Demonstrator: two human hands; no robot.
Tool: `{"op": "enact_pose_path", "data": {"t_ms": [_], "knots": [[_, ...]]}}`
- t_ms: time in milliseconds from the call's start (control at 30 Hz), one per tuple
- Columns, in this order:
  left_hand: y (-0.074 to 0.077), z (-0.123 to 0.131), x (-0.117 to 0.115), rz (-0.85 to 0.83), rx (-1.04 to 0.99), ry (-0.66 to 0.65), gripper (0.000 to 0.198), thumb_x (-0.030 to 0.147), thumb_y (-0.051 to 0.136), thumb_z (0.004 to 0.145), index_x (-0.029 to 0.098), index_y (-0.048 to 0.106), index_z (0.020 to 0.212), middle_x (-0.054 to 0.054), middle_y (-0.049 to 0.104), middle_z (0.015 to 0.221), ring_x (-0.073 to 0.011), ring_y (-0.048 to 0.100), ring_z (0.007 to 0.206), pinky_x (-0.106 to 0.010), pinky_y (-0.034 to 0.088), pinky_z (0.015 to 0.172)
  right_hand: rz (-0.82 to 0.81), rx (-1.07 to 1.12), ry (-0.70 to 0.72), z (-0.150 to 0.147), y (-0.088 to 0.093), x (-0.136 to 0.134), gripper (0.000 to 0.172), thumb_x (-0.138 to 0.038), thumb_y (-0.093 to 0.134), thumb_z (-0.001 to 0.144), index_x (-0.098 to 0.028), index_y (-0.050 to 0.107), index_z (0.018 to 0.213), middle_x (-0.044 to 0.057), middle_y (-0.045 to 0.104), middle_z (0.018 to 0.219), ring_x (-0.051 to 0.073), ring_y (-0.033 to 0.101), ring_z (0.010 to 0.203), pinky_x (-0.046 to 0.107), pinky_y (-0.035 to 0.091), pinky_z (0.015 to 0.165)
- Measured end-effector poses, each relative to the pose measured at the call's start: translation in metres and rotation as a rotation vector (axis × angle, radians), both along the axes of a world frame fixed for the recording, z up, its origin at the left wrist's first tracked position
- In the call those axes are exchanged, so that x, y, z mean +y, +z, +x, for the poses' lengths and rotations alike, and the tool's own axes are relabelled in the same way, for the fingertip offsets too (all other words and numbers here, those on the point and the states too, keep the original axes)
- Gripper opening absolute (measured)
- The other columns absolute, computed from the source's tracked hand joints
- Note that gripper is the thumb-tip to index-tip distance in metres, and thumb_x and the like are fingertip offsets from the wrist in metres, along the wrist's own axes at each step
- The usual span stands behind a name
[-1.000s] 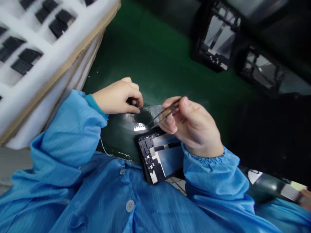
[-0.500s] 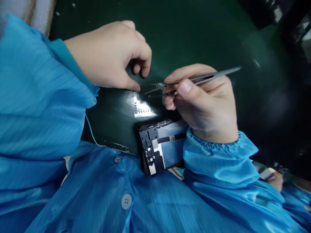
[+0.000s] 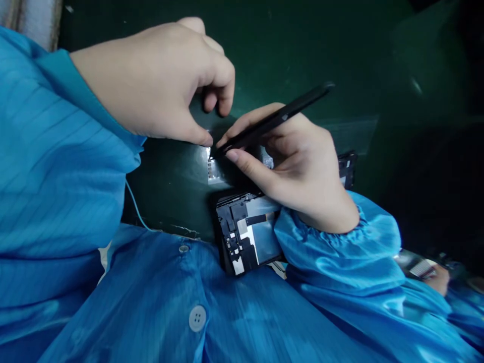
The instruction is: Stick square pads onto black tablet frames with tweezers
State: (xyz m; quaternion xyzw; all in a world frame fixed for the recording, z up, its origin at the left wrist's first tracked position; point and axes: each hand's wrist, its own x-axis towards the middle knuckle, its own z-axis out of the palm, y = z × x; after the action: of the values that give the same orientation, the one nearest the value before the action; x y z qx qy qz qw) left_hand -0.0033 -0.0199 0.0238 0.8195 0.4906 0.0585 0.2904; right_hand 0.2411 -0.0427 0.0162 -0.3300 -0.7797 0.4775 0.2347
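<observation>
My right hand [image 3: 298,166] pinches dark tweezers [image 3: 276,118], tilted with the back end up to the right. Their tips reach a small clear sheet [image 3: 217,176] with a row of little dark pieces along its left edge, and appear to touch it. Over the sheet's upper end, my left hand [image 3: 170,80] rests with curled fingers, a gap between thumb and forefinger. Its thumb tip lies at the sheet's top edge; whether it presses there I cannot tell. Below lies a stack of black phone frames [image 3: 247,252], partly covered by my right sleeve.
Another black phone part [image 3: 348,166] shows behind my right wrist. A clear film [image 3: 359,133] lies on the dark green table [image 3: 283,45]. A thin blue cord [image 3: 136,206] hangs from my left sleeve. At lower right, another person's hand [image 3: 438,280] is near a light-coloured item.
My right hand has moved left and turned the tweezers, bringing their tips down to the sheet. The phone part behind my right wrist has come into sight. My left hand stays nearly in place.
</observation>
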Motion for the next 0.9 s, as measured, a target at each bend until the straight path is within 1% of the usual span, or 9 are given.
{"op": "enact_pose_path", "data": {"t_ms": [67,267,333,433,533,600,667,767,900], "knots": [[0.001,0.0,0.0,0.003,0.001,-0.008,0.071,0.08,0.05,0.075,0.02,0.076,0.101,-0.004,0.065,0.095,-0.0295,0.056,0.124,-0.045,0.046,0.108,0.034,-0.037,0.022,0.001,0.001,-0.001,0.017,-0.037,0.081,0.1,-0.027,0.074,0.112,0.004,0.082,0.114,0.024,0.08,0.109,0.042,0.069,0.105],[0.008,0.005,0.0,-0.057,0.104,0.001,0.048,0.05,0.074,0.07,0.019,0.075,0.106,-0.002,0.064,0.098,-0.0335,0.055,0.134,-0.046,0.048,0.111,0.043,-0.107,0.053,-0.002,0.005,0.004,0.013,-0.038,0.076,0.103,-0.027,0.074,0.109,0.005,0.082,0.117,0.025,0.079,0.11,0.043,0.069,0.106],[0.008,0.006,0.001,-0.076,0.119,0.01,0.053,0.058,0.072,0.075,0.016,0.074,0.107,-0.003,0.062,0.1,-0.0344,0.052,0.138,-0.048,0.047,0.113,-0.002,-0.107,0.058,-0.002,0.009,0.006,0.012,-0.038,0.078,0.102,-0.027,0.075,0.107,0.004,0.083,0.114,0.024,0.079,0.108,0.042,0.069,0.105],[0.001,0.001,0.003,-0.051,0.046,-0.009,0.079,0.087,0.056,0.078,0.016,0.074,0.108,-0.005,0.062,0.099,-0.0344,0.051,0.134,-0.05,0.046,0.112,-0.143,-0.015,-0.03,0.005,0.02,-0.004,0.009,-0.033,0.081,0.1,-0.028,0.076,0.106,0.002,0.083,0.108,0.023,0.08,0.103,0.042,0.071,0.099],[-0.011,-0.006,0.004,0.015,-0.064,-0.036,0.105,0.107,0.035,0.07,0.02,0.075,0.111,-0.007,0.064,0.099,-0.0322,0.053,0.128,-0.048,0.046,0.109,-0.211,0.113,-0.338,0.018,0.026,-0.041,0.012,-0.022,0.077,0.102,-0.031,0.078,0.11,0.001,0.083,0.105,0.022,0.08,0.097,0.043,0.072,0.093],[-0.016,-0.008,0.005,0.049,-0.072,-0.044,0.115,0.114,0.028,0.065,0.021,0.076,0.113,-0.007,0.064,0.099,-0.0309,0.054,0.124,-0.048,0.044,0.109,-0.133,0.165,-0.576,0.026,0.02,-0.073,0.016,-0.021,0.075,0.103,-0.031,0.078,0.115,0.002,0.082,0.105,0.022,0.08,0.096,0.043,0.072,0.091],[-0.017,-0.009,0.005,0.066,-0.064,-0.041,0.12,0.117,0.027,0.062,0.021,0.077,0.114,-0.006,0.064,0.1,-0.0279,0.054,0.118,-0.048,0.042,0.11,-0.018,0.19,-0.708,0.031,0.006,-0.1,0.019,-0.022,0.074,0.103,-0.031,0.077,0.12,0.003,0.082,0.106,0.023,0.081,0.098,0.043,0.071,0.093],[-0.016,-0.008,0.005,0.079,-0.065,-0.037,0.121,0.116,0.027,0.067,0.017,0.076,0.115,-0.004,0.063,0.099,-0.0193,0.052,0.106,-0.046,0.039,0.11,0.081,0.194,-0.706,0.033,-0.014,-0.119,0.025,-0.019,0.073,0.102,-0.03,0.076,0.125,0.004,0.081,0.108,0.021,0.081,0.1,0.04,0.071,0.092],[-0.019,-0.01,0.007,0.087,-0.065,-0.067,0.11,0.111,0.036,0.074,0.019,0.074,0.122,-0.001,0.062,0.101,-0.0128,0.047,0.098,-0.041,0.035,0.11,0.126,0.191,-0.662,0.032,-0.02,-0.116,0.029,-0.014,0.072,0.101,-0.029,0.076,0.126,0.004,0.08,0.109,0.02,0.081,0.099,0.037,0.071,0.088]]}}
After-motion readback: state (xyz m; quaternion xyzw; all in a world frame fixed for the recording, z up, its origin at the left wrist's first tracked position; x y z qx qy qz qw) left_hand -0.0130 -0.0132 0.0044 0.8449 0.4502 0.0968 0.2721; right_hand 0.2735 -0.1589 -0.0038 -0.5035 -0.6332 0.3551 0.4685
